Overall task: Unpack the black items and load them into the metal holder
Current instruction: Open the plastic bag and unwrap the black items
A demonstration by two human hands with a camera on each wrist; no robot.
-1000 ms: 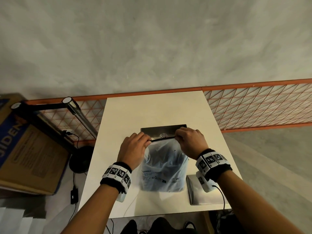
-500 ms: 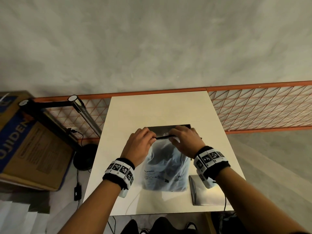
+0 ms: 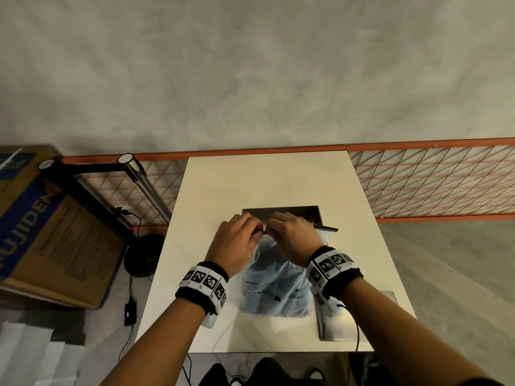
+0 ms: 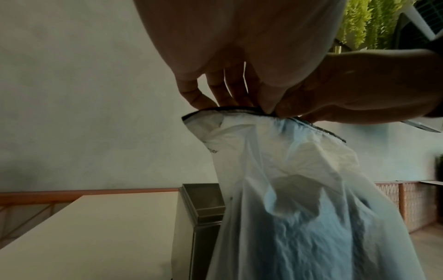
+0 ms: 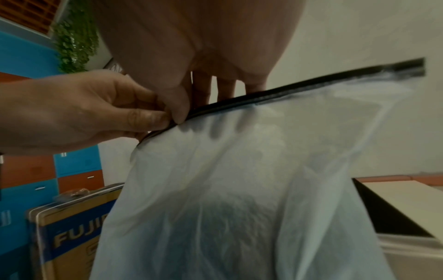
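We are pinching the black zip strip [image 5: 263, 94] along the mouth of the frosted plastic bag [image 3: 274, 285] with both hands. Our left hand [image 3: 237, 245] is gripping it between thumb and curled fingers [image 4: 191, 94]; our right hand [image 3: 292, 238] is doing the same, thumb [image 5: 178, 106] pressing the strip against the fingers behind it. In the head view the two sets of fingertips are meeting at the bag's top edge, knuckles up, both wrists bent slightly inward.

The right end of the strip is sticking out past our right hand toward 3 o'clock. The bag is hanging down from the pinch toward 6 o'clock, crumpled, with dark contents showing dimly through the plastic; we cannot tell their shape. Printed warning text is showing low on its front.

Just beyond the hands, at 12 o'clock, the metal holder [image 3: 281, 213] is standing on the white table [image 3: 267, 179], its dark open top facing up. The bag is hanging in front of it in the left wrist view; whether they are touching we cannot tell.

Both forearms are reaching in from 6 o'clock, each wearing a marker wristband [image 3: 204, 284]. A flat metal plate [image 3: 362, 327] is lying on the table at 4 o'clock under our right forearm. Off the table at 9 o'clock, a cardboard box [image 3: 47, 235] and a black lamp stand [image 3: 139, 254] are sitting on the floor.
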